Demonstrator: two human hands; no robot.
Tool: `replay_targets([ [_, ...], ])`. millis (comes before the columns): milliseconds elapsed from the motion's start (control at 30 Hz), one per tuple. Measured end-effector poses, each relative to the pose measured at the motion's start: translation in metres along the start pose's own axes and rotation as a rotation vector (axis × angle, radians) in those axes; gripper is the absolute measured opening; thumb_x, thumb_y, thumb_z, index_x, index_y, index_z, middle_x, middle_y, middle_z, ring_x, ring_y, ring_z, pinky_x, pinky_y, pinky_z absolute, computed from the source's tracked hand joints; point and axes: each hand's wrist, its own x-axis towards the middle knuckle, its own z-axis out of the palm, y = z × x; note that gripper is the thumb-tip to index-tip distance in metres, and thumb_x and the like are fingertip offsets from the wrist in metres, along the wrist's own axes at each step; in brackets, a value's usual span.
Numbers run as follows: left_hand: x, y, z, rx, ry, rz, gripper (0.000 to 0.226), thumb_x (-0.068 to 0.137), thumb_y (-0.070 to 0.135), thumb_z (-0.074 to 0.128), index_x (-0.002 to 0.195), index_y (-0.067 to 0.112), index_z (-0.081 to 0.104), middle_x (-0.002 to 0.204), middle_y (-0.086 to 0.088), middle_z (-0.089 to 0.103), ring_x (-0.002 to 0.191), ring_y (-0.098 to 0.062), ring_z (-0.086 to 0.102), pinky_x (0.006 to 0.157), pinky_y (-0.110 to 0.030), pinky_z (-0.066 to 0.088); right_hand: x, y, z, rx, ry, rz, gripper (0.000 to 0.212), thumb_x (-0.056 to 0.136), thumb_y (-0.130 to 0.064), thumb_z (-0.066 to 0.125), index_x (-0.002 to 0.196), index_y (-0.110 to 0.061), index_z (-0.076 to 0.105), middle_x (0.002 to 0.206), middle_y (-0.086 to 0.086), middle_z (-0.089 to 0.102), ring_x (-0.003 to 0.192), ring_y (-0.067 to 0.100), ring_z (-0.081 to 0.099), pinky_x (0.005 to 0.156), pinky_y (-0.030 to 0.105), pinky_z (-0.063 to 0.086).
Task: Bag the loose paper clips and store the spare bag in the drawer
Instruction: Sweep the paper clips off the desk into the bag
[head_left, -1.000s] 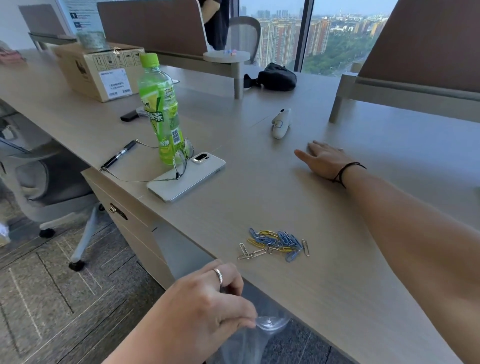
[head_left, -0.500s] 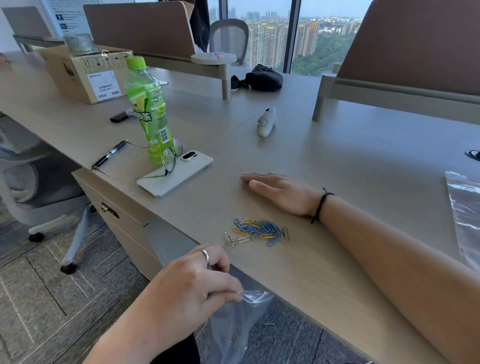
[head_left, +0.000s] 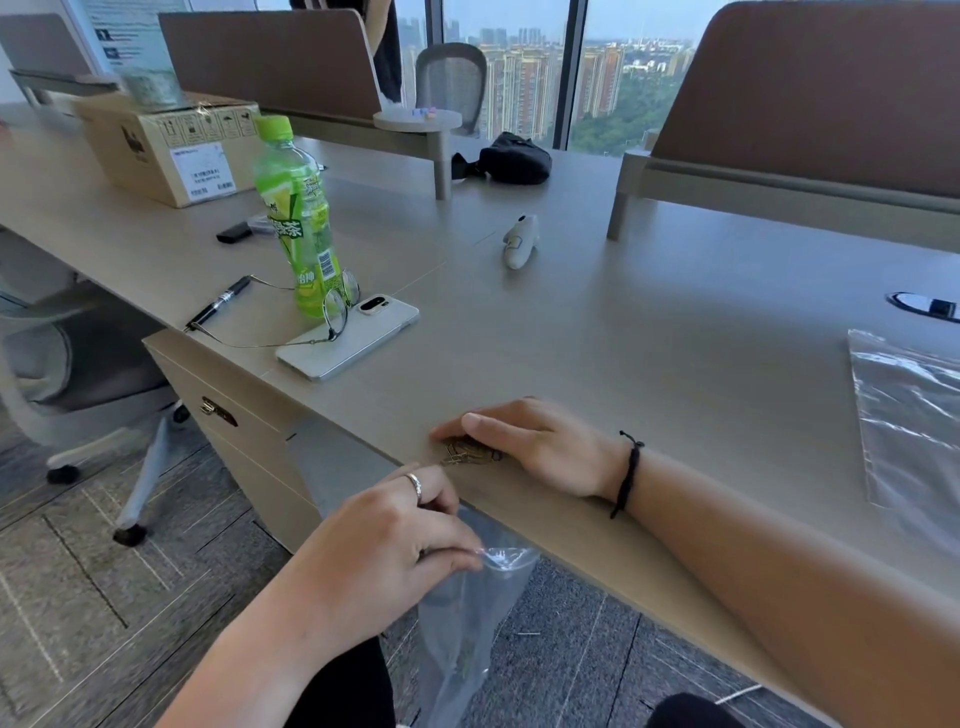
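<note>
Both hands now meet at six o'clock: my right hand (head_left: 524, 447) has swept flat over the paper clips (head_left: 470, 456) to the desk (head_left: 623, 332) edge, while my left hand (head_left: 384, 551) pinches the bag (head_left: 467, 623) open below, ready for the drop.

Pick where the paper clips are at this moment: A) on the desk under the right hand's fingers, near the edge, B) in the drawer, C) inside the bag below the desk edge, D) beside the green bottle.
A: the paper clips show under the right hand at the desk edge.
</note>
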Motion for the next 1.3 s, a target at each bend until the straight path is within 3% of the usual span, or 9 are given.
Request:
replay_targets([
  [100, -0.002, 0.002, 0.000, -0.002, -0.003, -0.011, 0.025, 0.084, 0.054, 0.059, 0.091, 0.038, 0.076, 0.086, 0.018, 0.049, 0.080, 0.004, 0.050, 0.063, -0.015, 0.042, -0.006, -0.003, 0.002, 0.092, 0.020, -0.012, 0.048, 0.097, -0.052, 0.037, 0.116, -0.026, 0.073, 0.120, -0.015, 0.071, 0.114, 0.001, 0.063, 0.109, 0.037, 0.042],
  [333, -0.007, 0.003, 0.000, 0.005, -0.004, -0.015, 0.014, 0.083, 0.046, 0.069, 0.092, 0.038, 0.076, 0.086, 0.018, 0.048, 0.081, 0.003, 0.050, 0.064, -0.013, 0.038, -0.022, -0.003, 0.005, 0.229, 0.038, -0.051, 0.042, 0.095, -0.041, 0.049, 0.100, -0.012, 0.078, 0.108, 0.002, 0.077, 0.108, 0.031, 0.067, 0.102, 0.052, 0.044],
  [500, -0.005, 0.007, 0.004, -0.011, -0.006, 0.003, 0.019, 0.083, 0.050, 0.066, 0.092, 0.037, 0.076, 0.087, 0.018, 0.050, 0.084, 0.002, 0.050, 0.066, -0.018, 0.044, -0.025, -0.004, 0.003, 0.305, 0.056, -0.058, 0.040, 0.097, -0.034, 0.048, 0.105, -0.008, 0.077, 0.108, 0.004, 0.077, 0.101, 0.014, 0.069, 0.098, 0.033, 0.050],
  [633, -0.003, 0.011, 0.009, 0.001, -0.016, 0.014, 0.015, 0.084, 0.048, 0.068, 0.092, 0.038, 0.075, 0.087, 0.019, 0.048, 0.084, 0.003, 0.049, 0.066, -0.021, 0.046, -0.029, 0.002, 0.001, 0.374, 0.105, -0.041, 0.043, 0.096, -0.038, 0.046, 0.107, -0.009, 0.076, 0.108, 0.003, 0.076, 0.103, 0.015, 0.069, 0.097, 0.032, 0.050],
  [733, -0.003, 0.011, 0.010, 0.006, -0.017, 0.016, 0.018, 0.084, 0.050, 0.066, 0.092, 0.037, 0.075, 0.087, 0.020, 0.048, 0.083, 0.005, 0.049, 0.067, -0.017, 0.044, -0.032, -0.001, 0.003, 0.288, 0.123, -0.009, 0.044, 0.095, -0.044, 0.045, 0.110, -0.015, 0.075, 0.109, -0.003, 0.076, 0.103, 0.011, 0.068, 0.084, 0.021, 0.050],
  [867, -0.006, 0.009, 0.007, 0.014, -0.007, -0.001, 0.023, 0.084, 0.054, 0.061, 0.092, 0.038, 0.076, 0.086, 0.021, 0.045, 0.083, 0.007, 0.047, 0.067, -0.012, 0.038, -0.029, -0.005, 0.010, -0.040, 0.098, -0.108, 0.051, 0.096, -0.055, 0.039, 0.113, -0.019, 0.072, 0.113, -0.001, 0.073, 0.110, 0.017, 0.066, 0.098, 0.044, 0.048],
  [1033, -0.007, 0.005, 0.002, 0.017, 0.005, -0.009, 0.019, 0.084, 0.052, 0.063, 0.091, 0.040, 0.075, 0.086, 0.019, 0.047, 0.083, 0.008, 0.047, 0.068, -0.005, 0.032, -0.036, -0.010, 0.012, -0.172, 0.040, -0.294, 0.027, 0.097, -0.023, 0.055, 0.115, -0.012, 0.073, 0.125, -0.002, 0.070, 0.120, 0.010, 0.062, 0.103, 0.039, 0.047],
  [1167, -0.004, 0.006, 0.003, 0.018, 0.012, 0.003, 0.012, 0.083, 0.046, 0.069, 0.090, 0.039, 0.076, 0.086, 0.020, 0.047, 0.082, 0.010, 0.045, 0.068, -0.004, 0.031, -0.046, -0.008, 0.013, -0.248, 0.069, -0.363, 0.028, 0.091, -0.009, 0.060, 0.115, -0.014, 0.074, 0.126, -0.005, 0.070, 0.117, 0.008, 0.064, 0.104, 0.035, 0.045],
  [1300, -0.002, 0.008, 0.005, 0.007, 0.014, 0.016, 0.020, 0.085, 0.052, 0.062, 0.091, 0.039, 0.076, 0.087, 0.021, 0.047, 0.086, 0.007, 0.049, 0.068, -0.009, 0.037, -0.053, -0.006, 0.003, 0.138, 0.126, -0.124, 0.032, 0.090, -0.012, 0.058, 0.119, -0.014, 0.071, 0.116, -0.001, 0.074, 0.109, 0.007, 0.067, 0.097, 0.029, 0.051],
])
